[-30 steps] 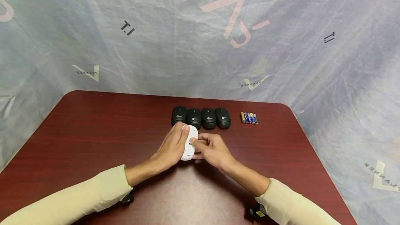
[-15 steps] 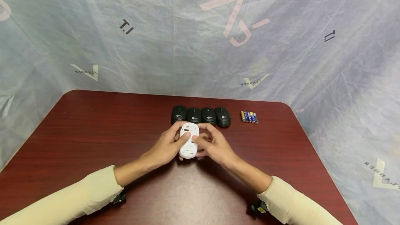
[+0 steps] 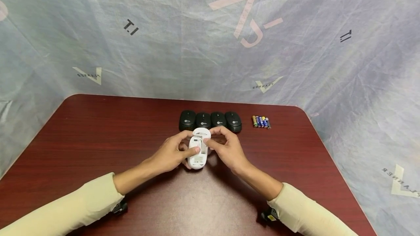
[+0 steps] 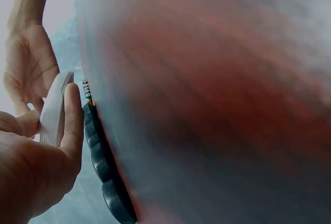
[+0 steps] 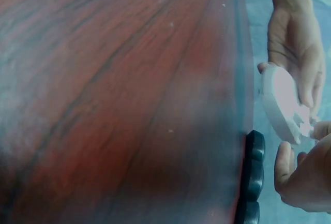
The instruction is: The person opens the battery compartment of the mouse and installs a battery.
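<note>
A white computer mouse (image 3: pixel 193 161) is held underside up above the table, with its battery compartment (image 3: pixel 203 149) exposed. My left hand (image 3: pixel 170 154) grips its left side, the thumb lying across the underside; the left wrist view shows the mouse (image 4: pixel 53 113) edge-on between thumb and fingers. My right hand (image 3: pixel 229 151) pinches the white bottom cover (image 3: pixel 202 132), which is shifted toward the mouse's far end. In the right wrist view the cover (image 5: pixel 305 121) stands at an angle to the mouse, by my right thumb. My right fingertips are partly hidden.
Several black mice (image 3: pixel 218 119) stand in a row just beyond my hands on the dark red table (image 3: pixel 124 134). To their right lies a row of several small batteries (image 3: pixel 261 122). A grey printed sheet (image 3: pixel 157 57) hangs behind the table.
The mouse's cover has shifted away from me and come loose, baring the battery compartment. My left thumb has moved down the underside, and the mouse has turned to face up more.
</note>
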Tool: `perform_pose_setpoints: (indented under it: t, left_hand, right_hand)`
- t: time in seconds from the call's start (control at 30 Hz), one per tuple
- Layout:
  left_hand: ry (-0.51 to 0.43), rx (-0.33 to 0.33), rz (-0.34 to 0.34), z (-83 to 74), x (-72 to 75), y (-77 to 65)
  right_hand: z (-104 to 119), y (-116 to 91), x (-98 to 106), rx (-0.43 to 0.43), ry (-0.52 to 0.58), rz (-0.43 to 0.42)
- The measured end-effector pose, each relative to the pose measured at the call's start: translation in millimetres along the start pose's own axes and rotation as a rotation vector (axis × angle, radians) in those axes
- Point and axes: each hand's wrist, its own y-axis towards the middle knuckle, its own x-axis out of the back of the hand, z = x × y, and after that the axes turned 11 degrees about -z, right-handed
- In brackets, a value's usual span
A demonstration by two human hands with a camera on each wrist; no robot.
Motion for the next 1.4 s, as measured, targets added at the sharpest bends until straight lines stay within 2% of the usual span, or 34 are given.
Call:
perform_pose_setpoints:
  t: [0.17,0.27,0.37,0.57,0.63,0.73,0.87,1.27,1.4]
  left_hand:
    - [0.033,0.005,-0.011,2.9,5.1,-0.3]
    - [0.031,0.006,-0.033,3.7,8.6,-0.1]
    - [0.010,0.009,-0.054,4.3,12.1,0.3]
    - [-0.021,0.014,-0.076,5.6,18.2,0.2]
    - [-0.028,0.015,-0.081,6.0,19.1,-0.1]
    - [-0.048,0.021,-0.079,6.7,20.1,0.1]
    - [-0.083,0.014,-0.064,8.0,21.7,1.6]
    - [-0.125,0.013,-0.051,10.5,25.6,2.9]
    - [-0.136,0.020,-0.044,11.6,26.2,2.7]
  right_hand:
    - [3.2,5.2,6.7,-0.046,0.070,-0.031]
    - [3.2,8.1,15.3,-0.083,0.061,-0.023]
    - [0.8,10.4,25.2,-0.134,0.040,0.026]
    - [-9.5,11.9,40.5,-0.226,-0.042,0.210]
    - [-12.2,11.5,44.1,-0.253,-0.070,0.246]
    - [-14.1,11.2,49.8,-0.295,-0.108,0.262]
    - [-14.9,11.8,56.8,-0.348,-0.168,0.242]
    - [-16.4,14.8,60.2,-0.350,-0.275,0.231]
    - [-16.7,16.9,64.7,-0.293,-0.336,0.263]
